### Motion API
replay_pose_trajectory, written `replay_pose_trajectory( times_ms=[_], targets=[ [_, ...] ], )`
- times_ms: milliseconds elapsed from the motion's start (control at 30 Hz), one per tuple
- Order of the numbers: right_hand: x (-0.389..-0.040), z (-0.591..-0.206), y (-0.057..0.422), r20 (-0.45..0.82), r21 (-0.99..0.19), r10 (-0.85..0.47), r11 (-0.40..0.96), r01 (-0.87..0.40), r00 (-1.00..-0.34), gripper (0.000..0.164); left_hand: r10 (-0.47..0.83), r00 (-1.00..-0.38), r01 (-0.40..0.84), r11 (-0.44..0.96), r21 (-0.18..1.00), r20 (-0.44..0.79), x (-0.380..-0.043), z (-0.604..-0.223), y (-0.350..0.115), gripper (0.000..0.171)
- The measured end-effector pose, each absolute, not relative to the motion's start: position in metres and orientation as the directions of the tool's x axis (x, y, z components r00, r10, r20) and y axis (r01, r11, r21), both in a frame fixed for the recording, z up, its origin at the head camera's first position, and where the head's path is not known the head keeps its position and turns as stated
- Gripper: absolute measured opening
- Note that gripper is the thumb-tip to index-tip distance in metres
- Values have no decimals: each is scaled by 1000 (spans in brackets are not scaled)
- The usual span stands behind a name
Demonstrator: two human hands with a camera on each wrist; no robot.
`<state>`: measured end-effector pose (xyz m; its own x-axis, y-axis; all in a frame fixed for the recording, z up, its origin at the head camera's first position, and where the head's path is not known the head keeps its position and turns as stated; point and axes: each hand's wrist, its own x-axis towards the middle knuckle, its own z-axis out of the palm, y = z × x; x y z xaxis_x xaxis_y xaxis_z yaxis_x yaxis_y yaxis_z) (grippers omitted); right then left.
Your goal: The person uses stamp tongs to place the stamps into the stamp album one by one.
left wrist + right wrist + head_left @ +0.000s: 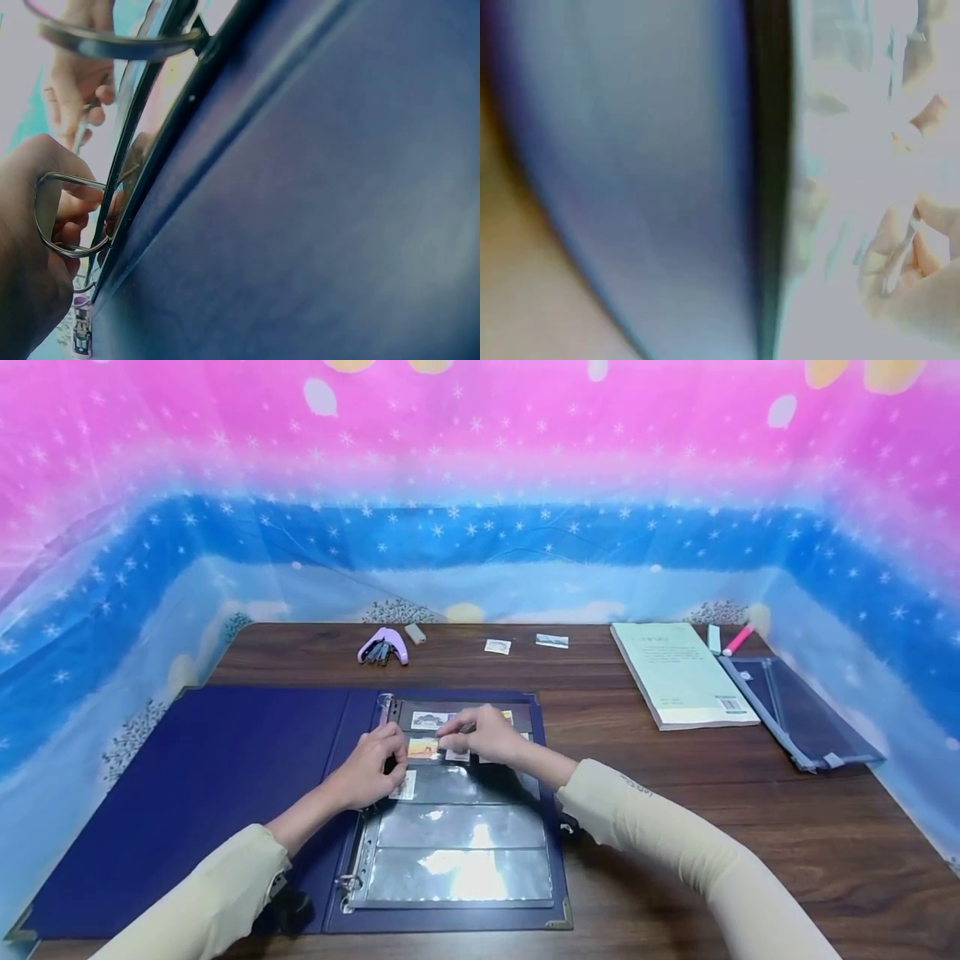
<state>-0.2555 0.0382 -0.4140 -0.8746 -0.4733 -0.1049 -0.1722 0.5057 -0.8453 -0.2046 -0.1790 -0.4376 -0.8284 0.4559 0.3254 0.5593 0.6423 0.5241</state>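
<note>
A ring binder (225, 793) lies open, its clear pocket page (461, 827) on the right side holding several stamps in the upper rows. My left hand (371, 766) rests at the page's ring edge, thumb and forefinger curled together beside a stamp (406, 785) in the third row; I cannot tell whether they pinch anything. Over the second row, my right hand (487, 735) has its fingertips next to an orange stamp (422, 749) and partly covers others. In the right wrist view, that hand pinches a thin pale piece (898, 261) seen edge-on. A metal ring (71, 251) shows close by my left hand.
Two loose stamps (497, 647) lie behind the binder, with a purple hand tool (383, 647) and a small pale block (415, 633) to their left. At right are a pale green book (678, 677), a pink pen (738, 640) and a dark zip pouch (810, 714).
</note>
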Motion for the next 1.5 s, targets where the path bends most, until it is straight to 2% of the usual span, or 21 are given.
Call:
replay_pose_trajectory(
  times_ms=[267, 533, 667, 767, 1033, 1300, 1500],
  targets=[
    [-311, -390, 76, -65, -851, -252, 519, -78, -965, 27, 459, -817, 577, 632, 517, 350, -207, -437, -181, 18],
    [-366, -411, 121, -34, -755, -28, 656, 8, -999, 29, 458, -825, 565, 647, 511, 331, -204, -440, -180, 16],
    [-380, -420, 133, 12, -633, -7, 774, -13, -1000, 28, 456, -830, 557, 654, 512, 320, -204, -441, -178, 16],
    [-388, -422, 133, 16, -583, -15, 812, -21, -1000, 27, 448, -838, 545, 664, 513, 311, -203, -441, -179, 17],
    [-404, -420, 114, 15, -547, -1, 837, -9, -1000, 26, 435, -846, 532, 675, 510, 307, -201, -438, -180, 15],
    [-405, -420, 105, 25, -532, 70, 846, 47, -997, 26, 433, -844, 537, 670, 513, 317, -201, -438, -179, 14],
    [-404, -421, 105, 28, -533, 67, 845, 42, -997, 26, 432, -844, 537, 667, 517, 319, -202, -439, -180, 14]
  ],
)
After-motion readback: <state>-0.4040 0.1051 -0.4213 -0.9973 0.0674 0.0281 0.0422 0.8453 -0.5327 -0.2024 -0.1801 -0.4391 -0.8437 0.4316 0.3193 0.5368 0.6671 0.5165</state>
